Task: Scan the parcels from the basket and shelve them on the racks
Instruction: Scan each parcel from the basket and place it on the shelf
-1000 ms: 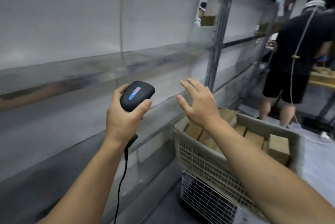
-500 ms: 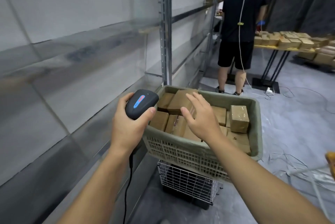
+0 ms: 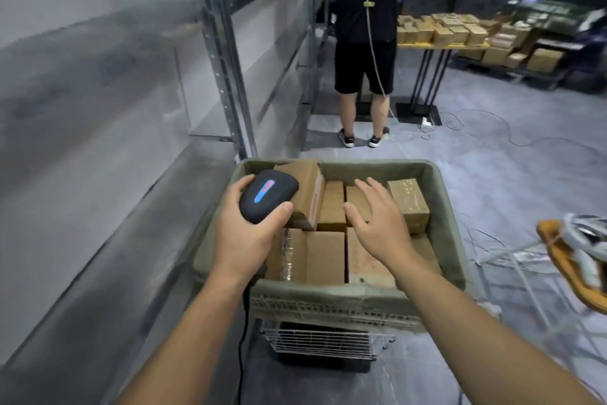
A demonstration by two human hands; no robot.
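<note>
While the left hand (image 3: 243,242) grips the scanner (image 3: 267,196), the right hand (image 3: 377,224) (spread open) hangs over parcels (image 3: 326,255) beside racks (image 3: 226,53).

Parcels (image 3: 325,253) in basket (image 3: 328,296), racks (image 3: 223,53) left, person (image 3: 364,27) behind

Blurred racks (image 3: 82,92), cropped person (image 3: 364,10)
Blur is smearing the racks on the left into grey; the top edge is cutting off the standing person's head
</note>
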